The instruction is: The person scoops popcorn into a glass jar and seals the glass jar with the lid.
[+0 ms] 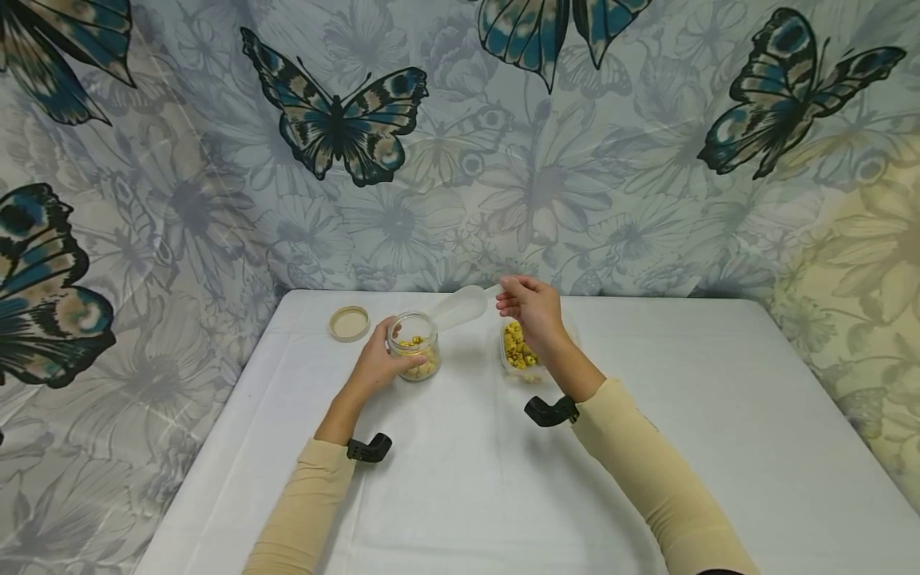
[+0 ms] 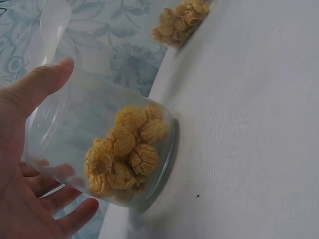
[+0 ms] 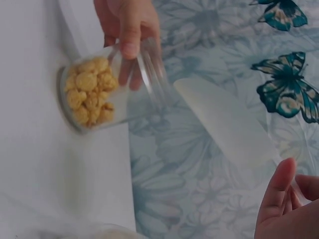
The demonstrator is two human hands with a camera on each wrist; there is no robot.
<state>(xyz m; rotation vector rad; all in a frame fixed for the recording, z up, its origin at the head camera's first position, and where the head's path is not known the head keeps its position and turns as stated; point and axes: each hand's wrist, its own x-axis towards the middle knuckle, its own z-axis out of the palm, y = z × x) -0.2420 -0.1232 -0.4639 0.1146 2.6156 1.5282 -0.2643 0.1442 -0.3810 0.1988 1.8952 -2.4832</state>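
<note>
A clear glass jar stands upright on the table, its lower part filled with yellow caramel popcorn. My left hand grips the jar from the left, thumb on the near side and fingers round the far side. Between the fingers and thumb of my right hand is the handle of a translucent white spoon. The spoon's bowl tips toward the jar's open mouth, just above and right of the rim, and no popcorn shows in it. Below the right hand sits a clear plastic container of popcorn, partly hidden by that hand and wrist.
A round beige-rimmed lid lies on the white-covered table, behind and left of the jar. Behind the table's far edge hangs a butterfly-patterned cloth. Black camera mounts sit at both wrists.
</note>
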